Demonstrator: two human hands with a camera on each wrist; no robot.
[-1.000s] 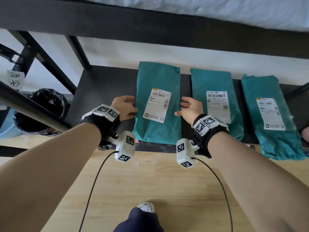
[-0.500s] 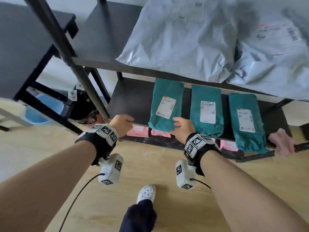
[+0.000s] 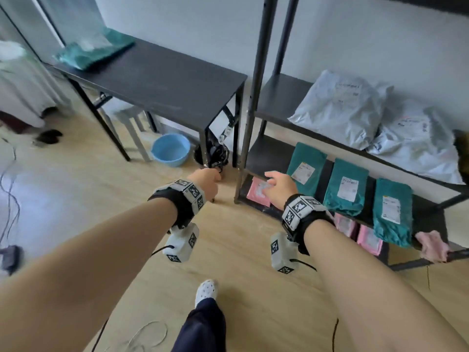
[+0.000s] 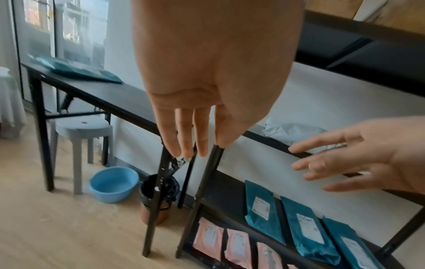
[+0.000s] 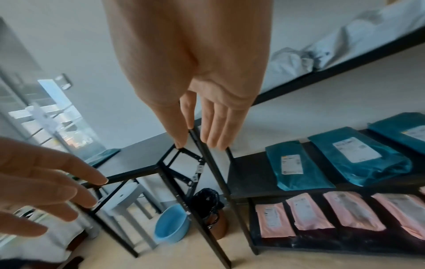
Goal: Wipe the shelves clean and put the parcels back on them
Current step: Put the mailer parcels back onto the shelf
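Both my hands are empty, with fingers straight and relaxed, in the air in front of the black shelf unit. My left hand hangs left of the unit's front post. My right hand hovers before the lower shelves, touching nothing. Three teal parcels lie side by side on the lower shelf. Grey parcels sit on the shelf above, pink parcels on the bottom one. A pink cloth hangs at the lower shelf's right front edge. One more teal parcel lies on the black table.
Left of the shelf unit stands the black table, with a grey stool, a blue basin and a black-lined bin under or beside it. Cables trail over the wooden floor at far left.
My view has pulled back and up from the shelf. Both hands let go of the left teal parcel, came off the shelf edge and now hang free.
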